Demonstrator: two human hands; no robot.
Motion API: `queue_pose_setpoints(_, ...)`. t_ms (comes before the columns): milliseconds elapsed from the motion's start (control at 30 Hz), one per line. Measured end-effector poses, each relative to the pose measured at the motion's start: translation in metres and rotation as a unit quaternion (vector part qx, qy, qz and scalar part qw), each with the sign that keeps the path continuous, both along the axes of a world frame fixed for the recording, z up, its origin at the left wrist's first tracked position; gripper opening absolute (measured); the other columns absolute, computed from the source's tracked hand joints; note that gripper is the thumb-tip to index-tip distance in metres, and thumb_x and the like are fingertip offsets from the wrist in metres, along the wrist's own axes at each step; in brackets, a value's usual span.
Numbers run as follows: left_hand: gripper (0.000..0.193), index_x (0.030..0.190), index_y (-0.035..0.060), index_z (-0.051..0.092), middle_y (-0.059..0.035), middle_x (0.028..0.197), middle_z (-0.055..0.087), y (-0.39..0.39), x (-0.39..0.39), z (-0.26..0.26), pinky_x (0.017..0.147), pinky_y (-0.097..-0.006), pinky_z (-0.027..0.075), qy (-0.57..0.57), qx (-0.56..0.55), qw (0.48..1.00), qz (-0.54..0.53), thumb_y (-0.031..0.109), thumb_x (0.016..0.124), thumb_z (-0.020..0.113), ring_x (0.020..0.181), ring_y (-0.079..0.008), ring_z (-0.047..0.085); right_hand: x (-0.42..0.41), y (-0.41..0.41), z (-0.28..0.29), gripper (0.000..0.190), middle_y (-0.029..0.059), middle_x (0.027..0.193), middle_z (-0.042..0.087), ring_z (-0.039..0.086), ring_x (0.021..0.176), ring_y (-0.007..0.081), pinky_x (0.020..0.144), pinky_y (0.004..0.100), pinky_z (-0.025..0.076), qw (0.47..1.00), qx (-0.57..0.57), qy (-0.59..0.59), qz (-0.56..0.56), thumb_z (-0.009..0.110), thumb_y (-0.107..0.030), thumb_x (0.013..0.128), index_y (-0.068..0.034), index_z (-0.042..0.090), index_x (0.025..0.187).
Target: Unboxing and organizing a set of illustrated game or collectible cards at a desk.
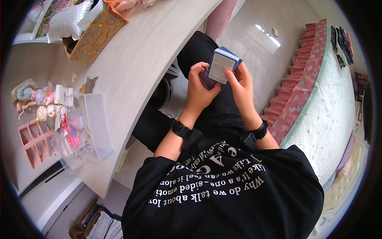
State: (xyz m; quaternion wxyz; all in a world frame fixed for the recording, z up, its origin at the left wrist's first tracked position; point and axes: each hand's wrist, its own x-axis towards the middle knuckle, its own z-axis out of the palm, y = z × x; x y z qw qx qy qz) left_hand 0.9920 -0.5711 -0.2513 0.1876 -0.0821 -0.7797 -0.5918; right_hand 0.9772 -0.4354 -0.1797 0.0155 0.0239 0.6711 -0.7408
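Over my lap, my right hand [242, 85] grips a small thick stack of cards [221, 66], thumb on its face and fingers behind. The top face has a pale panel of small print within a dark blue border, and the pages or card edges show along the upper side. My left hand [200, 89] curls around a dark purplish piece [207, 79] just under and left of the stack. Whether that piece is a case or more cards, I cannot tell; the stack partly covers it. Both wrists wear black bands.
A pale desk [140, 50] runs along the left, its curved edge near my left arm. It carries a clear plastic bin [100, 128], small figurines [44, 98], a pink divided rack [35, 143] and a printed cardboard box [97, 35]. To the right is a bed [325, 119] with pink ruffled trim.
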Motion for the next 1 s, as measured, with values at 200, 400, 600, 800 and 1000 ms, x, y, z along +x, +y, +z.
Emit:
queue_pose_setpoints(200,0.068,0.118,0.0054,0.036,-0.0195,0.121,0.051,-0.003,-0.004,0.011,0.094,-0.0417,0.046,0.060,-0.081,0.995,0.004,0.002,0.066,0.080,0.109,-0.0344,0.055,-0.005,0.005,-0.017,0.024,0.0029,0.091,0.063,0.053,0.085,0.0119,0.082,0.0280,0.044,0.994,0.077,0.024,-0.074,0.065,-0.015,0.090,0.000,0.062,0.108)
queue_pose_setpoints(400,0.068,0.117,0.0063,0.037,-0.0199,0.121,0.052,-0.001,-0.005,0.016,0.095,-0.0442,0.044,0.083,-0.092,0.992,0.008,0.003,0.064,0.079,0.110,-0.0367,0.053,-0.007,0.000,-0.012,0.024,0.0065,0.092,0.063,0.055,0.086,0.0157,0.081,0.0322,0.044,0.985,0.151,0.054,-0.066,0.067,-0.016,0.088,0.001,0.062,0.105)
queue_pose_setpoints(600,0.068,0.118,0.0076,0.038,-0.0201,0.121,0.051,-0.001,-0.006,0.018,0.095,-0.0455,0.043,0.095,-0.104,0.990,0.013,0.003,0.064,0.079,0.111,-0.0375,0.052,-0.011,-0.006,-0.023,0.022,0.0079,0.094,0.062,0.057,0.093,0.0166,0.085,0.0327,0.045,0.972,0.193,0.097,-0.088,0.066,-0.015,0.089,0.000,0.062,0.105)
queue_pose_setpoints(800,0.068,0.119,0.0061,0.038,-0.0211,0.120,0.050,0.003,-0.008,0.016,0.093,-0.0480,0.044,0.090,-0.076,0.993,0.008,0.003,0.064,0.078,0.109,-0.0394,0.051,-0.008,-0.021,-0.028,0.028,0.0067,0.100,0.059,0.055,0.095,0.0160,0.089,0.0306,0.045,0.995,-0.050,0.035,-0.082,0.060,-0.015,0.094,0.000,0.052,0.116)
queue_pose_setpoints(1000,0.069,0.120,0.0065,0.038,-0.0190,0.123,0.050,0.007,-0.008,0.009,0.095,-0.0400,0.046,0.047,-0.018,0.998,-0.026,0.002,0.066,0.080,0.112,-0.0330,0.054,-0.015,-0.013,-0.043,0.032,0.0141,0.119,0.061,0.060,0.110,0.0230,0.097,0.0345,0.047,0.998,-0.010,0.038,-0.042,0.050,-0.009,0.095,0.000,0.044,0.126)
